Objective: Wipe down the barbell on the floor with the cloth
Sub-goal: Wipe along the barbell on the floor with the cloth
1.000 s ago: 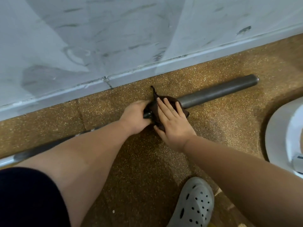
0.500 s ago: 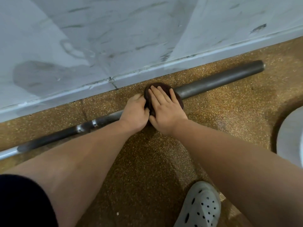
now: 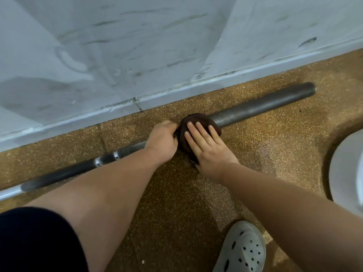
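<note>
At the far left, dark fabric covers the top of the person's left arm. The barbell lies on the speckled brown floor, close to the foot of the pale, scuffed wall and nearly parallel to it. It runs from the lower left edge up toward the right. Its left stretch shows a bright bare end, then a dark section with shiny rings. Near the middle of the bar the left hand grips it, with the fingers curled over the top and the knuckles toward the wall. I cannot see the thumb. Touching that hand on its right is the cloth, a dark brown wad draped over the bar and hiding the part beneath it. The right hand lies flat on the cloth, palm down. Its fingers are straight and slightly spread, pressing the fabric onto the bar rather than clutching it. A bit of cloth shows under the heel of the hand. Past the cloth the thick grey end of the bar reaches on alone to its blunt tip. Lower right, a grey clog with holes stands on the floor. A curved white object is cut off by the right edge, and I cannot tell what it is.
</note>
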